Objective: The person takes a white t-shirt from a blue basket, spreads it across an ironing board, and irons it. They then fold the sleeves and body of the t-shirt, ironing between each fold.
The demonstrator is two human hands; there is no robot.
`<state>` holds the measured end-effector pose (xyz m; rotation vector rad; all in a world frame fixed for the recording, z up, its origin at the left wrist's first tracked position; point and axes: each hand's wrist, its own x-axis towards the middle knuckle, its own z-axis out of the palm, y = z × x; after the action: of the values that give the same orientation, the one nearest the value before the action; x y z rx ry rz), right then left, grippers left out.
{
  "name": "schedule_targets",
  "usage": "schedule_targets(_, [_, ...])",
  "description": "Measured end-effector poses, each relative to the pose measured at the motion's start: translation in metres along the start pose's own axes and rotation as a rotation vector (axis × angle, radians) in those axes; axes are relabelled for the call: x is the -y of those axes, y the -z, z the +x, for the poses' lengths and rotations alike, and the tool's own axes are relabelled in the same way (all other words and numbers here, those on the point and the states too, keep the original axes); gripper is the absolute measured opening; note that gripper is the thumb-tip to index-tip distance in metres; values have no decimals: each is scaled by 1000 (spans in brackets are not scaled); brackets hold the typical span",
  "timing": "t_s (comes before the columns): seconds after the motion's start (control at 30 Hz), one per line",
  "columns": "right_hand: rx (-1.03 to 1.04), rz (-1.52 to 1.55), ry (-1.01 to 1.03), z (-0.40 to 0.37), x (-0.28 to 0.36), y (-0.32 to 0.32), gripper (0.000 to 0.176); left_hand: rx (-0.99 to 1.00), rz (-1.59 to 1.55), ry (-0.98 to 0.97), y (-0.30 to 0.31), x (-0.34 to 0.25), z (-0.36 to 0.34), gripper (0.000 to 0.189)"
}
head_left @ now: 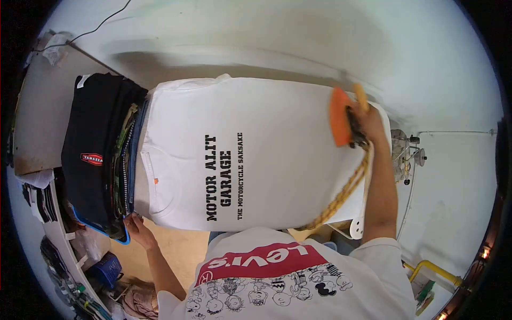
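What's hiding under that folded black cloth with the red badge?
Edges of green camouflage-patterned fabric and blue fabric peek out beneath the black cloth. Their middles are covered, so I can't see those.

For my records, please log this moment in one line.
right hand: gripping orange iron; left hand: at folded garments; MOTOR ALIT GARAGE T-shirt: flat

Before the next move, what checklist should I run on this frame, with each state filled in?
1. Orange iron held: ok, the right hand has hold of it.
2. White T-shirt spread out: ok, its black print faces up.
3. Left hand away from the iron: ok, it is by the near edge of the folded clothes.
4. Yellow cord off the shirt: not ok, it crosses the near right part.
5. Iron hot: cannot tell.
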<state>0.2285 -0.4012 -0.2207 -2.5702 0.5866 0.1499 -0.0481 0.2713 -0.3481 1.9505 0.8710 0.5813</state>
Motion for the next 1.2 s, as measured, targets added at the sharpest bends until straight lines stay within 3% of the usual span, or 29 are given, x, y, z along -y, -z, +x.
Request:
schedule_targets(0.03, [-77, -19, 132, -2, -42, 17, 47, 47, -43, 83, 12, 37, -1, 31])
schedule_targets(0.07, [-151, -38, 264, -4, -91, 29, 44, 49, -35, 80, 3, 39, -9, 31])
schedule_targets(0.13, [-153, -105, 278, 0, -195, 51, 44, -166, -318, 411, -15, 35, -27, 50])
schedule_targets(0.17, [-86, -28, -28, -23, -178, 67, 46, -46, -317, 487, -14, 34, -35, 69])
schedule_targets(0.2, [-14, 47, -333, -49, -152, 83, 48, -57, -305, 480, -18, 29, -42, 69])
schedule_targets(0.27, [-40, 82, -398, -61, -195, 85, 52, 61, -577, 505, -36, 15, -54, 75])
schedule_targets(0.3, [-24, 91, -397, -62, -217, 85, 52, 52, -563, 497, -39, 16, -58, 75])
schedule_targets(0.37, [-138, -28, -173, -64, -255, 80, 52, 90, -521, 492, -40, 19, -65, 80])
schedule_targets(0.4, [-125, -21, -176, -72, -243, 75, 52, 84, -508, 488, -38, 16, -67, 80])
schedule_targets(0.47, [-538, -288, 163, -92, -211, 67, 48, 113, -436, 538, -31, 13, -71, 83])
schedule_targets(0.5, [-640, -509, 262, -100, -205, 65, 44, 206, -466, 506, -23, 14, -71, 82])
schedule_targets(0.53, [-639, -497, 264, -118, -196, 54, 44, 200, -463, 496, -18, 16, -72, 82])
schedule_targets(0.6, [-594, -180, 228, -168, -179, 34, 43, 204, -433, 471, -11, 22, -68, 80])
schedule_targets(0.67, [-491, -44, 50, -213, -226, -14, 42, 222, -428, 484, -1, 28, -62, 77])
schedule_targets(0.73, [-584, 71, -34, -255, -233, -60, 34, 342, -387, 418, 5, 38, -57, 70])
schedule_targets(0.77, [-590, 73, -37, -262, -234, -68, 34, 346, -389, 414, 5, 39, -57, 70])
schedule_targets(0.83, [-635, -281, 68, -277, -236, -78, 25, 177, -258, 310, -2, 38, -62, 52])
schedule_targets(0.87, [-636, -284, 71, -278, -236, -80, 25, 176, -261, 313, 0, 34, -64, 52])
schedule_targets(0.93, [-487, -181, -1, -269, -240, -80, 24, 302, -118, 92, 6, 18, -67, 34])
schedule_targets(0.97, [-495, 20, -62, -267, -236, -81, 24, 308, -140, 48, 6, 19, -66, 32])
schedule_targets(1.07, [-624, 81, -55, -277, -225, -87, 26, 379, -122, 15, 22, 36, -63, 26])
schedule_targets(1.2, [-625, -215, -37, -277, -233, -88, 37, 410, -90, 1, 25, 38, -70, 31])
